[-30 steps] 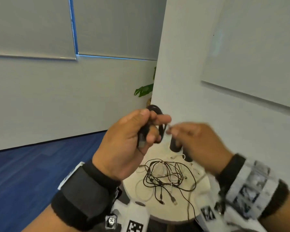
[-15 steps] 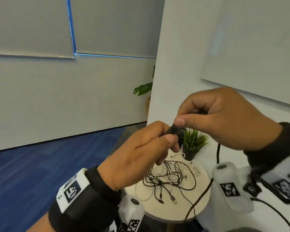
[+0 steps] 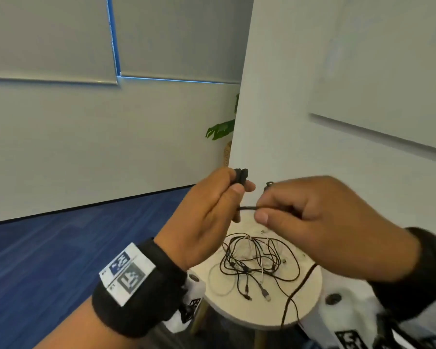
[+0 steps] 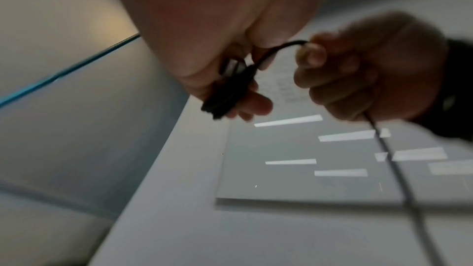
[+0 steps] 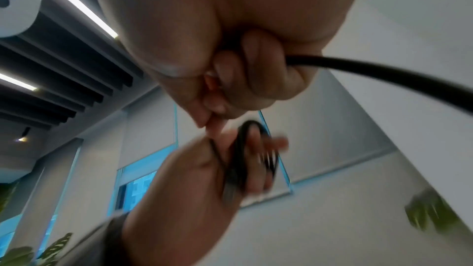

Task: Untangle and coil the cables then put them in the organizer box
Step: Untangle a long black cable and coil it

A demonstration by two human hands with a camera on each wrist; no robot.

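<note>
My left hand grips a small coil of black cable, held up in the air above the stool; the same coil shows dark and blurred in the left wrist view. My right hand pinches the free run of that cable just right of the coil, and its tail hangs down past the stool. In the right wrist view the cable leaves my curled fingers to the right. A tangle of black and white cables lies on the round stool top. No organizer box is in view.
The small round light wooden stool stands close to a white wall on the right. Blue carpet stretches to the left. A green leafy plant peeks from behind the wall corner.
My right hand has dropped from above the left hand to beside it, drawing the cable around the coil. The left hand has risen slightly and keeps its grip on the coil.
</note>
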